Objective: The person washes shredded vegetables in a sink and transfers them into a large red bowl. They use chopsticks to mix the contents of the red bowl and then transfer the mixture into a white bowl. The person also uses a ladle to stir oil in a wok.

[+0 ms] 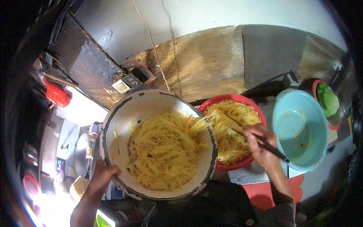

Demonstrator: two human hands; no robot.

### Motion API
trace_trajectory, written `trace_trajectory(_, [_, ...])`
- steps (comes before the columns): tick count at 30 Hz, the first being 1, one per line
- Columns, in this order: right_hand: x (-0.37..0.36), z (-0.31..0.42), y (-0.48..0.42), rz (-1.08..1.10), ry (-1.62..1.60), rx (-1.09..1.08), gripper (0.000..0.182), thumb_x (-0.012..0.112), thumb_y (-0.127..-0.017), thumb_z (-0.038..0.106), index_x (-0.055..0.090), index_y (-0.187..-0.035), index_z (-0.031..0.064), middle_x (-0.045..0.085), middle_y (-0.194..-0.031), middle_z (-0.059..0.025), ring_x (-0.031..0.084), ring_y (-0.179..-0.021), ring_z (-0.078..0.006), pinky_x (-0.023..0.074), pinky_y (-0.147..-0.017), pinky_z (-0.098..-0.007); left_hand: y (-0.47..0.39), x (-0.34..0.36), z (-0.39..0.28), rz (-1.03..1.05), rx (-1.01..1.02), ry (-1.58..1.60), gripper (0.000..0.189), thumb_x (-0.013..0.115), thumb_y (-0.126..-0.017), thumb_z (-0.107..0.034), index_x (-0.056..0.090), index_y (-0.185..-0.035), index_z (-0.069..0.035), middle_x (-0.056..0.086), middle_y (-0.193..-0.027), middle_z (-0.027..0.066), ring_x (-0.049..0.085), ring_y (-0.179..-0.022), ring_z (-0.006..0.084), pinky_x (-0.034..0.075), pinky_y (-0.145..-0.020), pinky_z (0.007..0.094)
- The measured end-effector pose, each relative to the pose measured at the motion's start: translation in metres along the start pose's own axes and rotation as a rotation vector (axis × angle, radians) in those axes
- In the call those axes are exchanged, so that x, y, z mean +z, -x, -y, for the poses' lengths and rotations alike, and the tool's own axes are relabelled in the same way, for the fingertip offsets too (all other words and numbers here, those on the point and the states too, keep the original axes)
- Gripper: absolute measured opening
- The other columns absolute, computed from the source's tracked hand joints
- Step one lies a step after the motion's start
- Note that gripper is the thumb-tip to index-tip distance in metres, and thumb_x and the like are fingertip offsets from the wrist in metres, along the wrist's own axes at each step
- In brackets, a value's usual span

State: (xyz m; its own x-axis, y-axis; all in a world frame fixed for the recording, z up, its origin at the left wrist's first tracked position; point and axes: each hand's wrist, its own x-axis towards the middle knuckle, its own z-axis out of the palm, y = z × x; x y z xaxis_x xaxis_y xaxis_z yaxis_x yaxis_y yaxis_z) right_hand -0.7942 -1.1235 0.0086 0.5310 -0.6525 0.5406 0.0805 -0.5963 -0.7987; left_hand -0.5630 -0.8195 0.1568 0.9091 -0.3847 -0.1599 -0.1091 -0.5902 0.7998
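My left hand (pixel 105 173) grips the chipped rim of a large white enamel basin (pixel 119 113) that holds yellow vegetable shreds (pixel 170 153) with orange bits. The basin is tilted, and its right edge overlaps a red plastic bowl (pixel 262 112) of similar shreds. In my right hand (pixel 259 139) is a pair of dark chopsticks (pixel 273 150), their tips among the shreds at the red bowl. Shreds bridge the basin's rim and the bowl. A light-blue plastic basin (pixel 320 142), with a few shreds stuck inside, lies just right of my right hand.
At the far right, a red-rimmed bowl (pixel 334 126) holds green herbs and a pale green vegetable. Behind the basins is a metal-clad wall (pixel 210 62) with a white switch (pixel 121 86) and a hanging cord. A red bag (pixel 58 95) and a metal lid or pan (pixel 82 154) are at left.
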Motion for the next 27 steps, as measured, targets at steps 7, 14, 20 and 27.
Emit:
trace_trajectory(7, [0.049,0.052,-0.064,0.37,-0.181,-0.399,0.013,0.054,-0.081,0.009,0.06,-0.089,0.0002,0.06,-0.08,-0.0162,0.059,-0.071,-0.029,0.0478,-0.063,-0.0361,0.0,0.005,-0.012,0.055,0.064,-0.036,0.044,0.053,-0.058,0.002,0.05,-0.102,0.004,0.057,-0.077,0.0084,0.053,-0.067,0.0185,0.043,-0.059,0.0282])
trace_trajectory(14, [0.166,0.037,-0.133,0.683,-0.137,-0.297,0.019,0.052,-0.082,0.017,0.056,-0.082,-0.0018,0.055,-0.073,-0.0214,0.055,-0.071,-0.0348,0.0432,-0.061,-0.0397,0.003,0.009,-0.025,0.069,0.01,-0.053,0.061,0.054,-0.051,0.003,0.044,-0.111,0.005,0.055,-0.087,0.0108,0.054,-0.079,0.0206,0.044,-0.065,0.028])
trace_trajectory(20, [0.141,0.047,-0.134,0.722,0.083,-0.282,0.027,0.053,-0.08,0.022,0.054,-0.074,-0.0037,0.053,-0.065,-0.0242,0.054,-0.059,-0.0367,0.0413,-0.054,-0.0417,0.006,0.008,-0.023,0.043,-0.005,-0.066,0.057,0.052,-0.052,0.004,0.046,-0.109,0.005,0.057,-0.087,0.0112,0.054,-0.079,0.0207,0.044,-0.067,0.0289])
trace_trajectory(27, [0.085,0.047,-0.129,0.691,0.118,0.003,0.024,0.056,-0.078,0.021,0.057,-0.078,-0.003,0.055,-0.066,-0.024,0.056,-0.064,-0.0371,0.0426,-0.057,-0.0416,-0.002,0.014,-0.032,0.109,0.069,-0.063,0.044,0.051,-0.057,0.004,0.05,-0.101,0.006,0.058,-0.082,0.0099,0.055,-0.074,0.0183,0.043,-0.064,0.0268])
